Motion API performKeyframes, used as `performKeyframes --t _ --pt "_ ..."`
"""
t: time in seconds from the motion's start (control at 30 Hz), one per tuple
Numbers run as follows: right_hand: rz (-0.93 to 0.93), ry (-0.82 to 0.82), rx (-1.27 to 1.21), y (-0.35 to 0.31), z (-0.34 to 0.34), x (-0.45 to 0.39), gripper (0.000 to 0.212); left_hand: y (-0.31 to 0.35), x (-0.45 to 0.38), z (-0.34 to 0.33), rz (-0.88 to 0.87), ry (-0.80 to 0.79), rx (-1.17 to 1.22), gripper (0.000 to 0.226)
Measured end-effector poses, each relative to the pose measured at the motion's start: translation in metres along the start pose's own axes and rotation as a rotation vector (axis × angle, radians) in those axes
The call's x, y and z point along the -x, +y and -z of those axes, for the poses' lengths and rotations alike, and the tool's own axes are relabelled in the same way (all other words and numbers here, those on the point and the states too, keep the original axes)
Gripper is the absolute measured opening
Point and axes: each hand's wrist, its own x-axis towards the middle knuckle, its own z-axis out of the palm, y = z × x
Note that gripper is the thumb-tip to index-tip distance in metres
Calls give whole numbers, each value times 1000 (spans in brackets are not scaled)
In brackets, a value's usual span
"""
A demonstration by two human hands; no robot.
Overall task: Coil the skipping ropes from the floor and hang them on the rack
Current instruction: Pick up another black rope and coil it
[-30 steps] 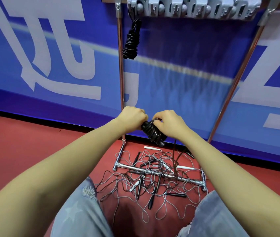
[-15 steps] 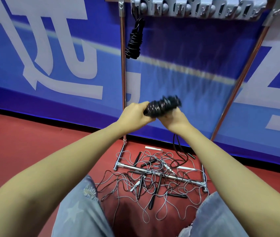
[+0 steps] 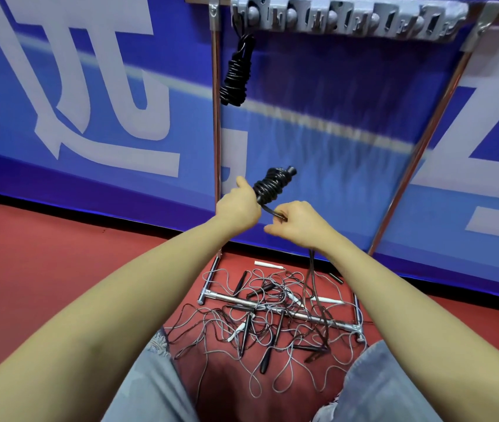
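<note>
Up at twelve o'clock one coiled rope (image 3: pixel 237 76) already hangs on the rack (image 3: pixel 348 18), while the left hand (image 3: pixel 237 205) clamps a second half-wound bundle (image 3: pixel 272 184), the right hand (image 3: pixel 298 222) pinches its loose tail, and a tangle of ropes (image 3: pixel 272 324) waits on the floor (image 3: pixel 59 254) at six.

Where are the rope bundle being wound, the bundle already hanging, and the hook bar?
held coil (image 3: pixel 272 184), head view, middle of the wraps.
hung coil (image 3: pixel 236 77), head view, its middle.
rack bar (image 3: pixel 348 19), head view, grey hook strip.

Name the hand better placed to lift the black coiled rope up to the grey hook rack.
Left hand: it grips the black coiled rope itself. The right hand only pinches its loose tail.
</note>
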Motion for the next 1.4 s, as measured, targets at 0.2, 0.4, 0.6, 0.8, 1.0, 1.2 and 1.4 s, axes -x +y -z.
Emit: performKeyframes --t 0.2,0.4,0.6,0.8,1.0,1.2,1.4 --pt "45 -31 -87 -7 2 3 13 -2 -3 2 -137 31 -441 36" --pt "126 101 442 -18 9 5 25 -7 2 -2 -449 -51 -809 26" --pt "-114 221 -5 -7 -1 -5 14 -14 4 0 -616 -105 -783 21" --pt "-255 243 41 4 12 -11 40 -29 0 2 -1014 144 -409 34" --pt "-237 225 31 5 19 -16 45 -32 5 0 -968 110 -2 19" --pt "-144 236 90 8 20 -9 26 -20 19 10 -601 -9 364 38" --pt "-153 185 275 0 9 -12 33 4 22 14 -322 -23 769 35"
